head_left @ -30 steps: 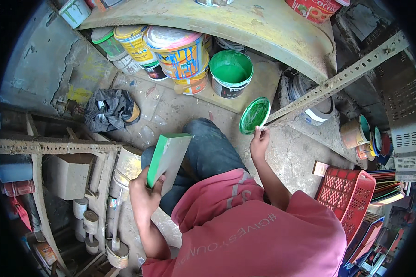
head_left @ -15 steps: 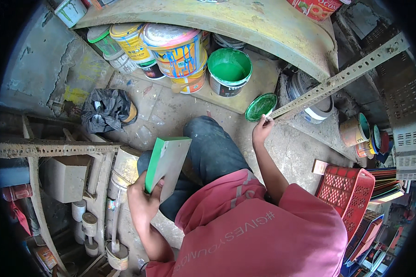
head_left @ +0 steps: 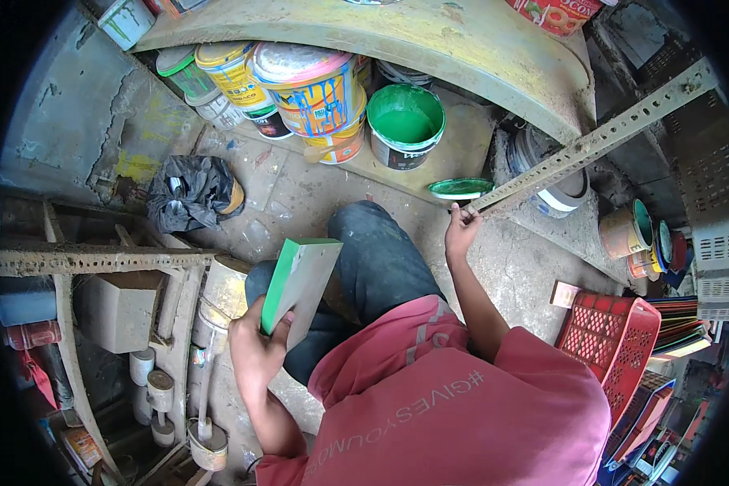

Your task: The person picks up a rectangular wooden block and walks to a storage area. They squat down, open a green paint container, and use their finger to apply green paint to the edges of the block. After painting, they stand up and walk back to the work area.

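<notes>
The right hand point(head_left: 460, 233) at 2 o'clock pinches the lid point(head_left: 460, 189), now tipped nearly edge-on (the pail point(head_left: 402, 155) at 1 stays uncovered); the left hand point(head_left: 255, 344), well apart, grips the block point(head_left: 311, 283) at 8.

Soft light, brightly lit floor point(head_left: 514, 271), dim shelving point(head_left: 121, 258); fisheye-bent edges, black corners

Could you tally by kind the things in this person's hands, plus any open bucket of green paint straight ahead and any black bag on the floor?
Green-edged block, in the left hand: 1
Green-smeared lid, at the right hand's fingertips: 1
Open paint bucket: 1
Black plastic bag: 1
Total: 4
</notes>
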Demonstrator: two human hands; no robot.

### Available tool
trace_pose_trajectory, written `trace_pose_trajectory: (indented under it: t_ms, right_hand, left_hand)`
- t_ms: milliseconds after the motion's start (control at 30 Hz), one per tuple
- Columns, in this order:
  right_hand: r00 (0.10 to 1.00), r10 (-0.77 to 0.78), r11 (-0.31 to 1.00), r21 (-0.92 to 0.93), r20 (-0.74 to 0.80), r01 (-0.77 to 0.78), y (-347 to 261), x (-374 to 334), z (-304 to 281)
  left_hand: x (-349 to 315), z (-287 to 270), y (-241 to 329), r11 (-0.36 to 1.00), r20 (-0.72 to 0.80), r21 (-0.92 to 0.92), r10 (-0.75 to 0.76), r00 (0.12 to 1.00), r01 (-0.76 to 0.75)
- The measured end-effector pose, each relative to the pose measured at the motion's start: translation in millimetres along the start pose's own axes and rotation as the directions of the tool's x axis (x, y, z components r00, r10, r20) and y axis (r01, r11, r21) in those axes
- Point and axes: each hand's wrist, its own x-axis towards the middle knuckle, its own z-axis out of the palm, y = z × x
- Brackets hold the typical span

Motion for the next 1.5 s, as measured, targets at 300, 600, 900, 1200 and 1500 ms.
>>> trace_pose_trajectory:
  t_ms: [300,600,900,1200,1500]
  right_hand:
    - [0.987,0.093,0.991,-0.111,0.132,-0.078,-8,-24,-11]
    - [0.604,0.071,0.589,-0.523,0.793,0.617,-141,139,190]
    - [0.336,0.575,0.004,-0.413,0.746,0.911,-59,208,265]
    - [0.388,0.54,-0.032,-0.443,0.747,0.896,-26,213,270]
    - [0.398,0.5,0.157,-0.532,0.769,0.832,24,252,269]
  left_hand:
    - [1,0,-3,0.999,0.011,0.023,-0.024,1.0,0.024]
    - [0,6,0,0.999,-0.005,0.013,-0.049,0.999,0.049]
    - [-9,11,3,0.997,-0.051,-0.033,-0.074,0.996,0.073]
    - [-13,15,12,0.986,0.002,0.029,-0.167,0.986,0.167]
    - [-7,14,18,0.991,0.022,0.022,-0.134,0.991,0.133]
